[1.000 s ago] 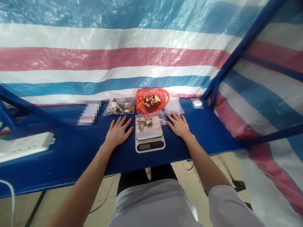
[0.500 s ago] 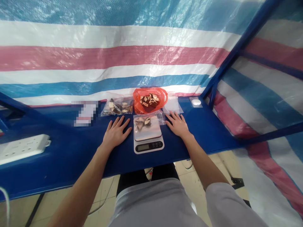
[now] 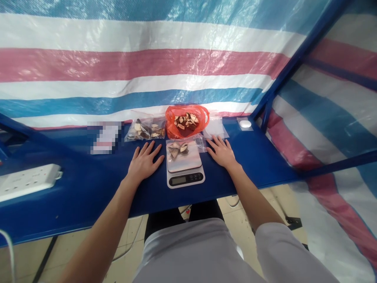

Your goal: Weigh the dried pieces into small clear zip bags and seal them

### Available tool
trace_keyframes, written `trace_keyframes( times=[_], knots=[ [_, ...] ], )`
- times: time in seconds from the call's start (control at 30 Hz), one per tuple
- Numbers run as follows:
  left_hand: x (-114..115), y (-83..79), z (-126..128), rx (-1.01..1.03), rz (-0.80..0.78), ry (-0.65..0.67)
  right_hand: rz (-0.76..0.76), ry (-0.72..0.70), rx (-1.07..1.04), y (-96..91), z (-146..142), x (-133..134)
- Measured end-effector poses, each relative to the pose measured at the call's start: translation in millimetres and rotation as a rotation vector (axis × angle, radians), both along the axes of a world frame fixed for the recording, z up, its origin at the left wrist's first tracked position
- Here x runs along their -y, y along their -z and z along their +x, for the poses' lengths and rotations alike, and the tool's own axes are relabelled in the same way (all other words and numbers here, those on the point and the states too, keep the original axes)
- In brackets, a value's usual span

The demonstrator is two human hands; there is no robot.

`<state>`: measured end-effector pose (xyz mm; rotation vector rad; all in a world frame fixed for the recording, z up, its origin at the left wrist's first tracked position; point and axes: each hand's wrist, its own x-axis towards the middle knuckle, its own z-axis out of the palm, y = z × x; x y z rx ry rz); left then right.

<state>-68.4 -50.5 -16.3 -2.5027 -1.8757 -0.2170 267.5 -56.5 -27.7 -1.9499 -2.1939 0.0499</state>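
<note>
My left hand lies flat on the blue table, fingers spread, left of a white digital kitchen scale. On the scale's plate rests a clear plastic bag with several brown-and-cream dried slices in it. To the scale's right, my right hand is flat with fingers apart, its fingertips at the edge of some clear empty bags. Behind the scale stands an open red plastic bag of similar slices. Filled clear bags sit beyond my left hand. The scale's display is unreadable.
A white power strip lies at the left of the blue table. A small clear packet with a white round object is at the back right. Striped plastic sheeting hangs behind, and a blue frame post rises at right.
The view has tilted slightly, so the table sits a little higher in the picture. Both hands and the things on the table keep their places.
</note>
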Motion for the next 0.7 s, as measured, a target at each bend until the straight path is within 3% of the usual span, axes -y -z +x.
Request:
trace_keyframes(
  times=[0.7],
  knots=[
    [-1.0,2.5,-2.4,0.037,0.001,0.011,0.037,0.003,-0.004,0.8,-0.8,1.3]
  ],
)
